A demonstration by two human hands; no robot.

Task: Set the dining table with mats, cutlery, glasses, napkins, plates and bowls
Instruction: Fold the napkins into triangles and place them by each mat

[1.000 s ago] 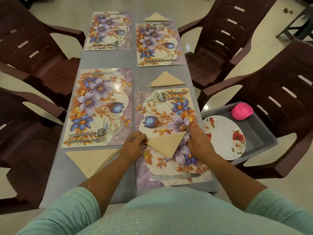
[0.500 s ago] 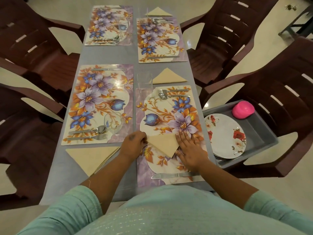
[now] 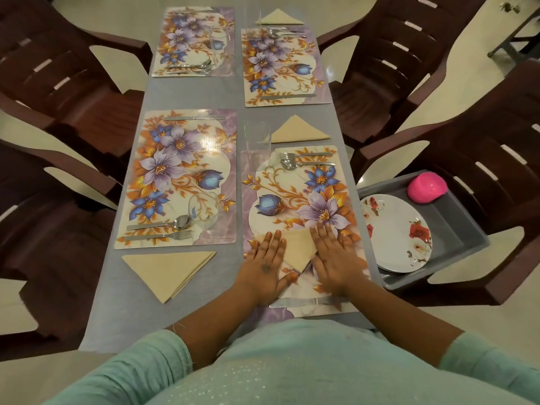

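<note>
Napkin of beige cloth, folded triangular point(image 3: 299, 247), lies on the floral placemat point(image 3: 295, 200) at the table's near right corner; we press it flat, left hand point(image 3: 264, 266) and right hand point(image 3: 336, 258) spread, beside the steel knife point(image 3: 304, 301).

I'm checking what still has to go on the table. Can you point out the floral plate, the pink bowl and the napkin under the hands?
floral plate point(image 3: 393, 229): head view, bare white centre.
pink bowl point(image 3: 427, 188): head view, top of its dome.
napkin point(image 3: 298, 247): head view, flat middle between both hands.
</note>
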